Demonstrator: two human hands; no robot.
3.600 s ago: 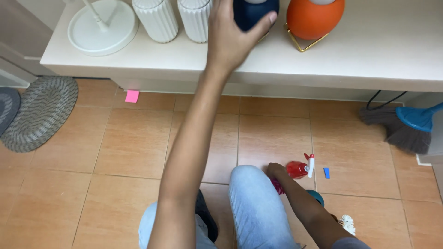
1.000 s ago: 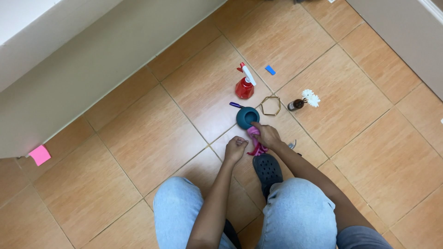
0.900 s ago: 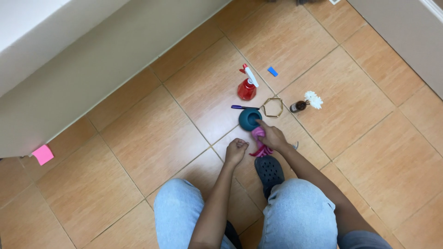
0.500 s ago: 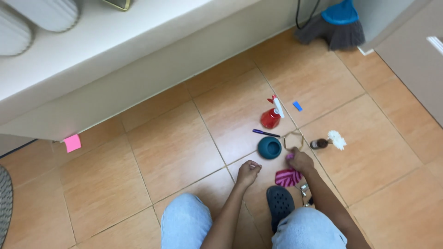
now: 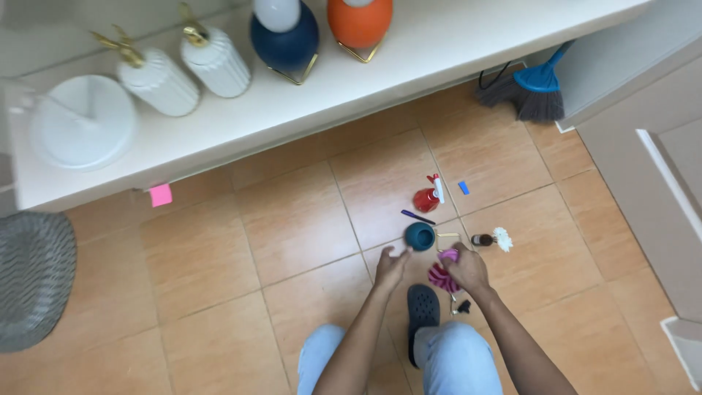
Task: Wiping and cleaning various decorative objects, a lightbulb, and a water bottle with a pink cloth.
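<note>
Left hand (image 5: pixel 393 265): low over the tiled floor (image 5: pixel 292 219), fingers spread loose, nothing in it, fingertips just short of the teal round pot (image 5: pixel 420 235) at its 1 o'clock. Right hand (image 5: pixel 468 268): closed around a pink striped item (image 5: pixel 442 275) resting on the floor at its 9 o'clock. Red spray bottle (image 5: pixel 427 197): 12 o'clock of the pot, lying flat. Black clog (image 5: pixel 423 307): 6 o'clock of the pot, near the knees.

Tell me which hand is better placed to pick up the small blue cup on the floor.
Probably the left hand: its fingers are just below the blue cup, while the right hand rests on the pink striped cloth.
</note>
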